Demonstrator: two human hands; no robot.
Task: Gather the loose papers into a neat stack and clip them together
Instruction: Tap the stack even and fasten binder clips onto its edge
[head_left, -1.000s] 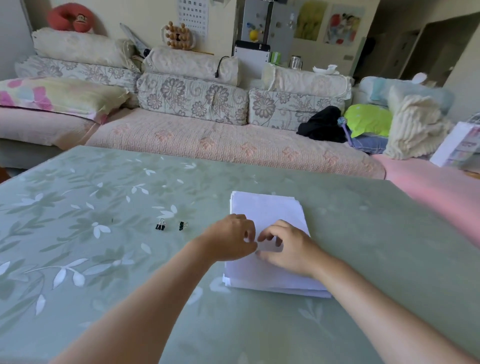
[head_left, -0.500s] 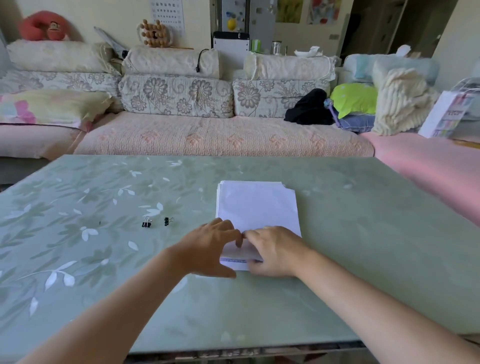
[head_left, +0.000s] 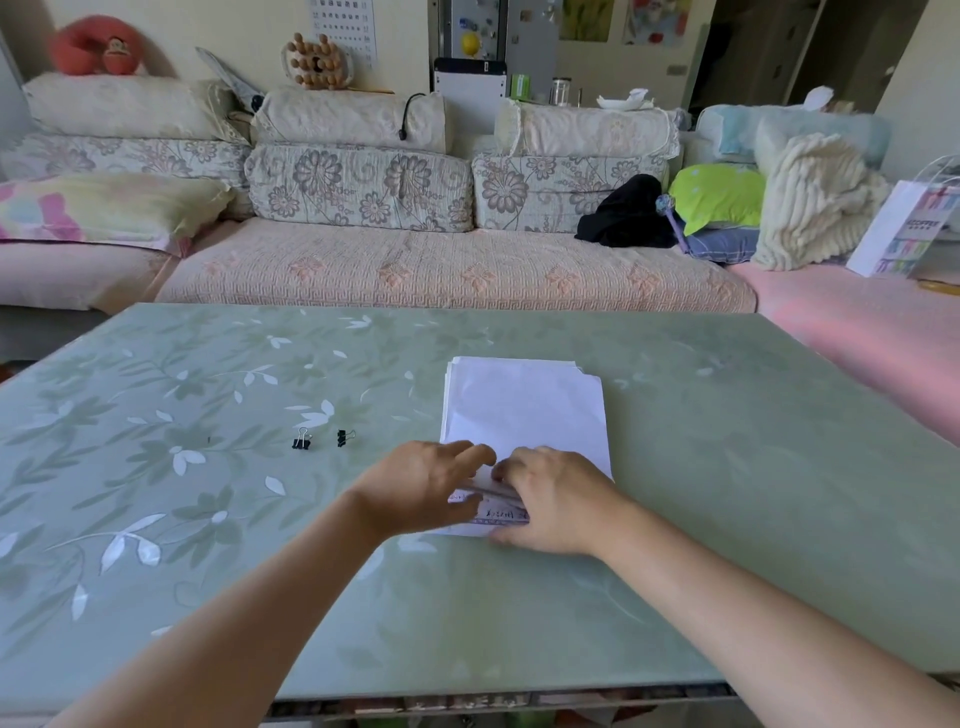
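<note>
While the left hand (head_left: 421, 488) and the right hand (head_left: 556, 501) are pinching the near edge of the paper stack (head_left: 524, 410), two binder clips (head_left: 301, 440) are lying left of it on the green worktop (head_left: 727, 519) before a sofa (head_left: 441, 270).

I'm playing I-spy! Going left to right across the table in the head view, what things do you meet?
First binder clip → second binder clip → left hand → right hand.
</note>
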